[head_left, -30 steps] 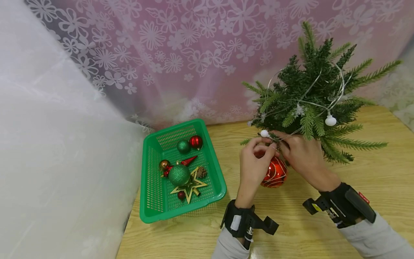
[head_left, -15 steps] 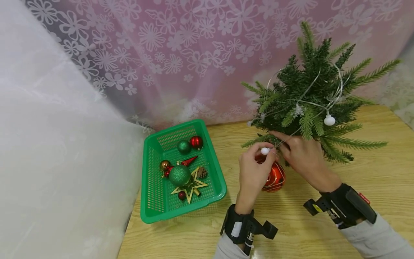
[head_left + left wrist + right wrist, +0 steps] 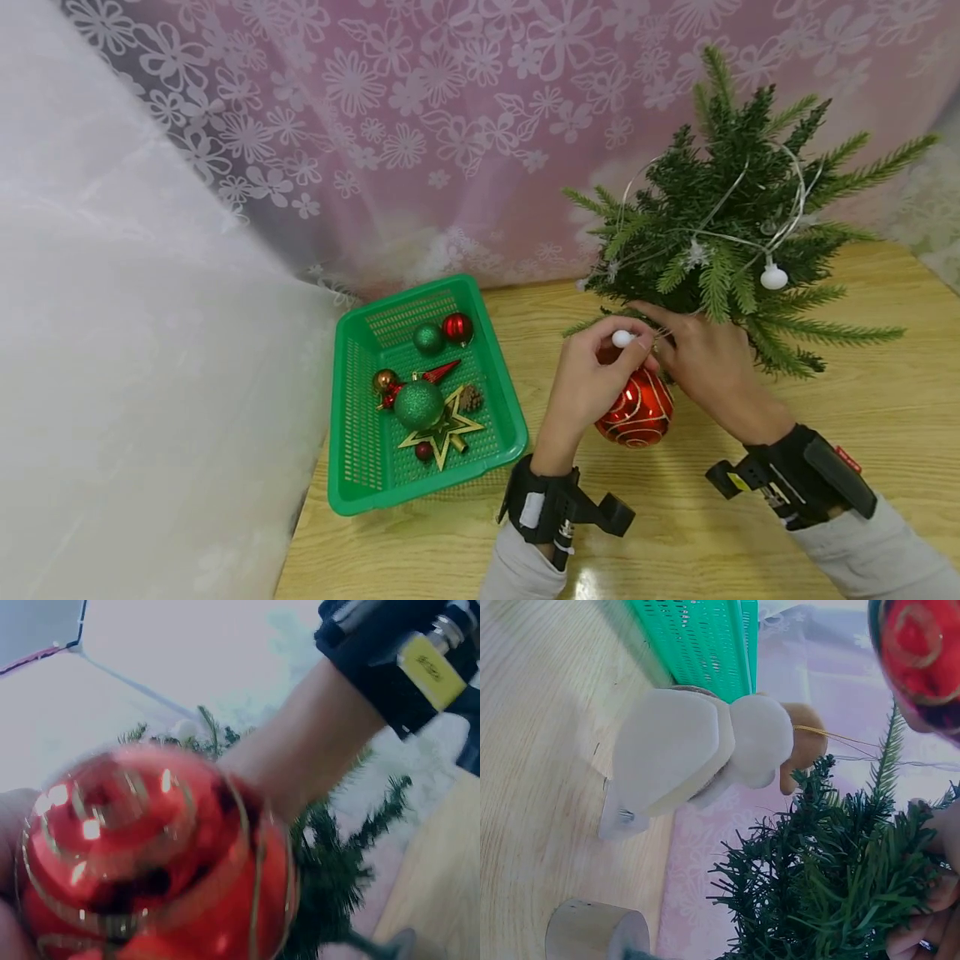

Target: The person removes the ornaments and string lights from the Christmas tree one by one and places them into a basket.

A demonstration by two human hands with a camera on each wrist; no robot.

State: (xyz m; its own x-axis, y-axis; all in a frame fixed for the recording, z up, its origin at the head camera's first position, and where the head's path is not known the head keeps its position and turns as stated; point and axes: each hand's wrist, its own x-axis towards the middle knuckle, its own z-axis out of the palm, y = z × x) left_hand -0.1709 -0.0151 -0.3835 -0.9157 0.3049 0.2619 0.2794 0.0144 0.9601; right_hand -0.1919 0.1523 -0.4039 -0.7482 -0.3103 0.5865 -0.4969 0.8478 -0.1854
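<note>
My left hand point(image 3: 588, 375) pinches the top of a shiny red Christmas bauble point(image 3: 637, 408) with gold swirls, thumb and forefinger together; the bauble hangs below them. A white light bulb point(image 3: 622, 338) shows right at those fingers. The bauble point(image 3: 150, 855) fills much of the left wrist view. My right hand point(image 3: 708, 367) grips a low branch of the small green Christmas tree point(image 3: 720, 192), fingers partly hidden by needles. In the right wrist view, its fingers point(image 3: 930, 915) curl on the branch point(image 3: 840, 870), with the bauble point(image 3: 922, 652) above.
A green basket point(image 3: 517, 446) left of my hands holds a green glitter ball point(image 3: 418, 405), a gold star point(image 3: 461, 425), a pinecone point(image 3: 471, 398) and several smaller ornaments. A white plush figure point(image 3: 675, 750) with a gold cord stands beside the tree. Wired lights drape the tree.
The white bulb has come down from the tree side to my left fingers. My left hand has tilted a little and the bauble hangs slightly lower. My right hand stays put.
</note>
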